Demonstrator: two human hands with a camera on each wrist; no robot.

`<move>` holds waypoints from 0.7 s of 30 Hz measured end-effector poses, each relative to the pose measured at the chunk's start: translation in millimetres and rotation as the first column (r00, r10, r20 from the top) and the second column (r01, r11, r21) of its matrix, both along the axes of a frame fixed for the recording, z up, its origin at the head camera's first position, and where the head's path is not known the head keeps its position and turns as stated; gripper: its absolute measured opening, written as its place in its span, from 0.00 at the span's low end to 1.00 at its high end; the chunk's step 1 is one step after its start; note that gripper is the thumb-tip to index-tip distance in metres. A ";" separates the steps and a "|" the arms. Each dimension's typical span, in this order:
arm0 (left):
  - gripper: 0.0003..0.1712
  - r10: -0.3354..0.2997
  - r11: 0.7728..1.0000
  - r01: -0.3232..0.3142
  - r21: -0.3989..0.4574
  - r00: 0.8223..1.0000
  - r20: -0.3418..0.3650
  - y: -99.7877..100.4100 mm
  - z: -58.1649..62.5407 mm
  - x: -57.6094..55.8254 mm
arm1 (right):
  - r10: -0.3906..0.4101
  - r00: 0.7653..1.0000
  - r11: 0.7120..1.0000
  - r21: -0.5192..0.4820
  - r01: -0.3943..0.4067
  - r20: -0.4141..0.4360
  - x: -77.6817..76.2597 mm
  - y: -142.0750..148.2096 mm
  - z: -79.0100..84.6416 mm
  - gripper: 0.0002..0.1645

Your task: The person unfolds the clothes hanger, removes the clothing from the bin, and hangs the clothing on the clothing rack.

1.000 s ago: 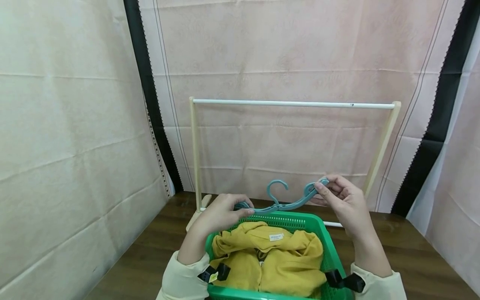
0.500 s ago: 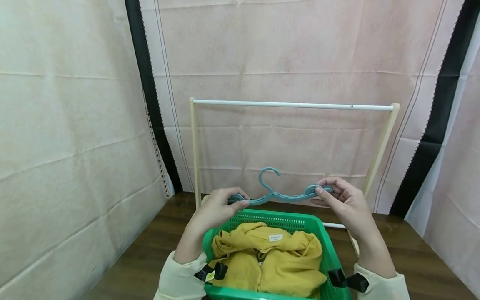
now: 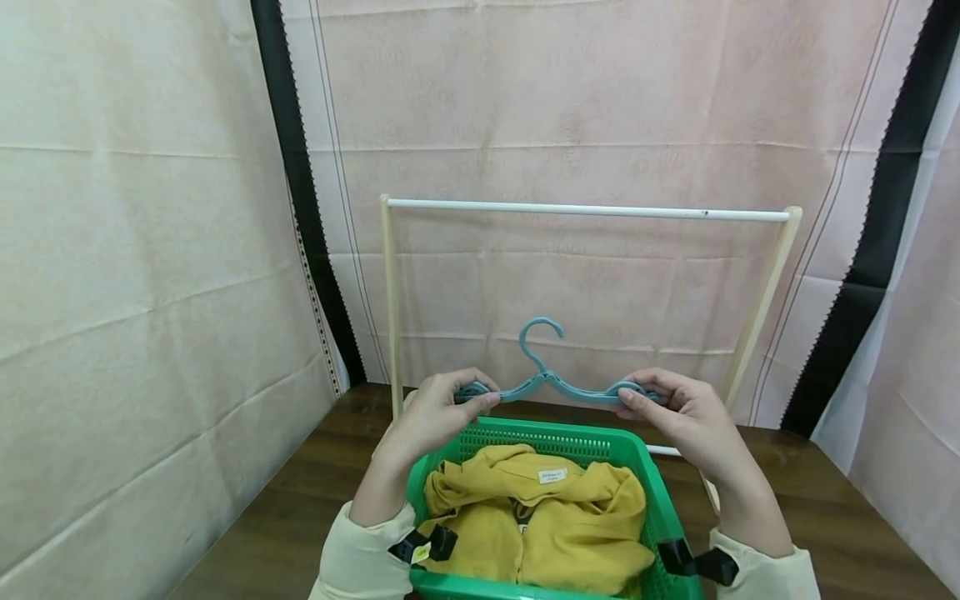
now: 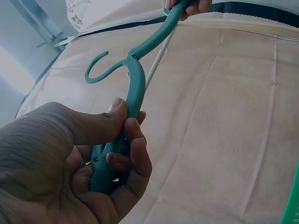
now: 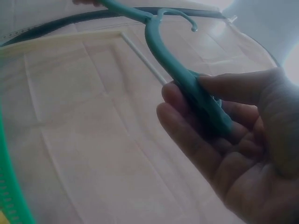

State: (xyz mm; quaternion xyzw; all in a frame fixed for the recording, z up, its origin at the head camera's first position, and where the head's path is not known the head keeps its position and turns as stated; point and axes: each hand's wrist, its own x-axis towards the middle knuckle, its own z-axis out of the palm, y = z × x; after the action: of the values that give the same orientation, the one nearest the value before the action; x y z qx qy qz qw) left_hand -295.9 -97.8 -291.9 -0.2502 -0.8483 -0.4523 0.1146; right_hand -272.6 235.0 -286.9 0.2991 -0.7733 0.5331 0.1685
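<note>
Between both hands a blue-green plastic clothes hanger (image 3: 546,379) is held level above the far rim of a green basket (image 3: 517,429), its hook pointing up. My left hand (image 3: 438,412) grips one end of it; in the left wrist view the thumb and curled fingers close round that arm (image 4: 135,88). My right hand (image 3: 686,417) pinches the other end between thumb and fingers, and the hanger's end (image 5: 201,102) lies along the palm in the right wrist view. Below, a yellow garment (image 3: 540,525) with a white label lies folded in the basket.
Behind the basket stands a rack with a white top rail (image 3: 585,208) and cream posts (image 3: 761,300). Everything rests on a dark brown wooden table (image 3: 300,500). Pale cloth (image 3: 525,100) with black strips hangs at the back and sides.
The hanger has come up and levelled out, its hook rising. My left hand has lifted and shifted slightly left; my right hand has lowered a little. Basket and garment stay put.
</note>
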 end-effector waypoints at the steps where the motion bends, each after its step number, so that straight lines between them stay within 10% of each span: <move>1: 0.04 -0.001 1.000 0.001 0.004 1.000 0.001 0.2 0.4 0.1 | 0.002 1.000 1.000 0.001 -0.002 -0.002 0.1 -0.1 0.2 0.11; 21: 0.05 -0.095 0.989 0.096 0.114 0.995 -0.011 4.4 -1.6 0.0 | 0.075 0.997 0.995 0.064 -0.072 -0.037 0.1 1.1 -2.5 0.09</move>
State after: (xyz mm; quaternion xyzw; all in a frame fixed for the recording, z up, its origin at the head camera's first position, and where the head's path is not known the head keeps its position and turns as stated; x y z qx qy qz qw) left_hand -295.9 -93.4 -293.5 -0.2847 -0.8077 -0.5046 0.1094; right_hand -272.6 236.0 -289.4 0.3429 -0.7745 0.5086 0.1545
